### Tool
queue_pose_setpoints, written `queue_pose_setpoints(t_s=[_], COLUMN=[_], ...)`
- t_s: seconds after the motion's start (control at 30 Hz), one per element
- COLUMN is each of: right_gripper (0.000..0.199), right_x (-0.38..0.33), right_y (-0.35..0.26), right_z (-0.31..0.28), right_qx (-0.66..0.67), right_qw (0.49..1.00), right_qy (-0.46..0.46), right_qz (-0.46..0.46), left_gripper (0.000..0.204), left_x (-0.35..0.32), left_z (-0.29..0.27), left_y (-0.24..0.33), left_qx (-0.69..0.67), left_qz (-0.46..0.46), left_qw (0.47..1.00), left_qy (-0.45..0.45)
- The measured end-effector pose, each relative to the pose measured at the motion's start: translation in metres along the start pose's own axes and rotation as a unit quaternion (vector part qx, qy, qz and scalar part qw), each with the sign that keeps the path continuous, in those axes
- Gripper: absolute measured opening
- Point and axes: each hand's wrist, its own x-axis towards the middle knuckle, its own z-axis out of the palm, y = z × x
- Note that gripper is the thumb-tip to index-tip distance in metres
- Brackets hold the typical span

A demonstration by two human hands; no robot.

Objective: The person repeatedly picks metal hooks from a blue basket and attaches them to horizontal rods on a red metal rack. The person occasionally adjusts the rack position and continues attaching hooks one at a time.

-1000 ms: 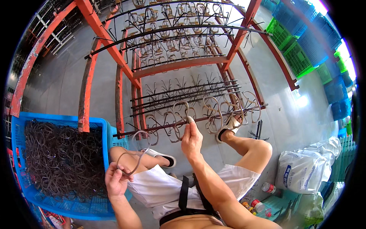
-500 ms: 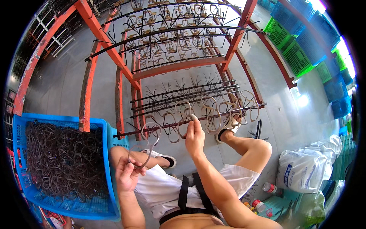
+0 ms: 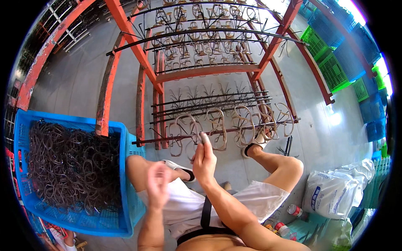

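Note:
My right hand (image 3: 205, 161) is raised to the lowest bar (image 3: 234, 130) of an orange metal rack (image 3: 136, 58), its fingertips pinched on a tan wire loop (image 3: 191, 147) at the bar. Several more tan loops (image 3: 247, 121) hang along the same bar to the right. My left hand (image 3: 158, 184) is lower, over my lap, blurred by motion; whether it holds anything cannot be made out. A blue plastic crate (image 3: 123, 180) full of dark loops (image 3: 67, 163) stands at my left side.
Higher rack bars (image 3: 201, 33) carry several more loops. A white sack (image 3: 335, 194) and bottles (image 3: 295, 209) lie on the floor at the right. Green crates (image 3: 331, 71) and blue crates (image 3: 377, 125) are stacked far right. My sandalled foot (image 3: 251, 147) rests under the rack.
My left hand has moved right and up from beside the crate toward my right hand. My right hand has stayed at the lowest bar.

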Motion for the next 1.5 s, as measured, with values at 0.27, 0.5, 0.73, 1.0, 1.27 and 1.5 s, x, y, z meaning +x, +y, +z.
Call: queue_pose_setpoints(t_s=[0.27, 0.5, 0.73, 1.0, 1.27, 1.5], right_gripper=[0.022, 0.016, 0.017, 0.012, 0.021, 0.026], right_x=[0.005, 0.007, 0.006, 0.005, 0.007, 0.001], right_y=[0.036, 0.026, 0.031, 0.025, 0.019, 0.025], right_z=[0.036, 0.050, 0.049, 0.059, 0.059, 0.058], right_qx=[0.098, 0.387, 0.433, 0.422, 0.425, 0.439], right_qw=[0.987, 0.907, 0.888, 0.893, 0.889, 0.888], right_qy=[0.106, 0.119, 0.119, 0.136, 0.143, 0.109], right_qz=[0.066, 0.115, 0.095, 0.072, 0.095, 0.088], left_gripper=[0.039, 0.039, 0.037, 0.037, 0.036, 0.033], left_x=[0.088, 0.104, 0.101, 0.100, 0.099, 0.098], left_z=[-0.181, -0.167, -0.164, -0.163, -0.160, -0.165], left_y=[-0.053, -0.066, -0.070, -0.071, -0.071, -0.079], left_qx=[0.522, 0.345, 0.359, 0.358, 0.357, 0.339], left_qz=[-0.123, -0.146, -0.138, -0.144, -0.153, -0.128], left_qw=[0.836, 0.926, 0.922, 0.921, 0.920, 0.930], left_qy=[0.121, 0.050, 0.047, 0.047, 0.057, 0.059])
